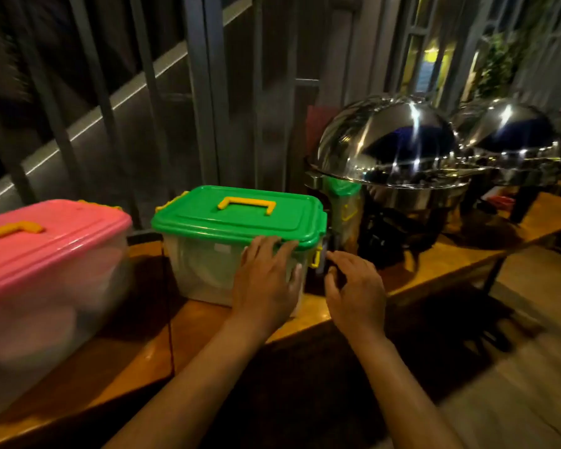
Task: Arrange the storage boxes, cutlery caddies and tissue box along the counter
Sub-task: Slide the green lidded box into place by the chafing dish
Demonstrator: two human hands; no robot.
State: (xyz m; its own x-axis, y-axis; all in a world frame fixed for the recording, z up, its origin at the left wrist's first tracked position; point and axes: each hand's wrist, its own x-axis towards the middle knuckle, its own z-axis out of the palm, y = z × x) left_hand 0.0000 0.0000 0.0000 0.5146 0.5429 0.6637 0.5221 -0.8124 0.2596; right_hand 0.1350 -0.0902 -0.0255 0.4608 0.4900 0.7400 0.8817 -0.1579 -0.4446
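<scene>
A clear storage box with a green lid (240,218) and yellow handle stands on the wooden counter (136,358) in the middle. My left hand (268,280) lies flat against its near right side, fingers spread up to the lid's rim. My right hand (353,286) hovers just off the box's right end, by the yellow clasp, fingers curled and apart, holding nothing. A larger clear box with a pink lid (46,234) stands at the left, blurred. No caddies or tissue box can be made out.
Two domed steel chafing dishes (389,147) (512,137) stand to the right of the green box. A dark metal railing (201,92) runs behind the counter. The counter's front edge is close under my wrists, with floor at the lower right.
</scene>
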